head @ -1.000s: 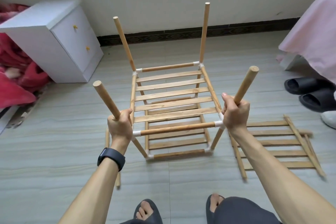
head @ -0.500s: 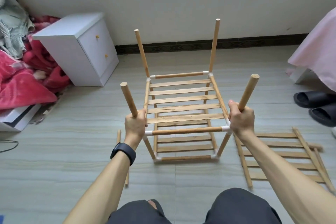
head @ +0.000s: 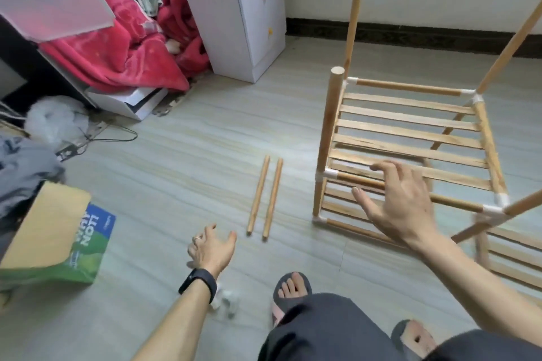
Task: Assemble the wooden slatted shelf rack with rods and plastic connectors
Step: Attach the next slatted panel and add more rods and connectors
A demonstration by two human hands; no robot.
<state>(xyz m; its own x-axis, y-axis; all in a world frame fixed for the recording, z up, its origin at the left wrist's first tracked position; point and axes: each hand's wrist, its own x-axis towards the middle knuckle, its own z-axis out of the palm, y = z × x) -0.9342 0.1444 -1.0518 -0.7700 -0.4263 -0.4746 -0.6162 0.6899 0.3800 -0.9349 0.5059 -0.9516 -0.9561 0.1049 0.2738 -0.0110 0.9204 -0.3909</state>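
**While both hands hang free, the rack stands by itself**

As the rack (head: 410, 126) stands on the floor (head: 181, 155) right of centre, its posts point upward and white connectors (head: 330, 174) cap its corners; its far right corner runs past the frame edge. The right hand (head: 401, 202) is spread, fingers straight, in front of the near cross rod; whether it touches cannot be told. The left hand (head: 212, 248) is relaxed and empty, low, just short of the near ends of two loose rods (head: 265, 196) lying side by side. Bare floor separates these rods from the rack's left post. A spare slatted panel (head: 513, 258) lies beside the rack's right corner. A white cabinet (head: 243, 17), red blanket (head: 117, 50) and bag (head: 58, 237) crowd the left edge.
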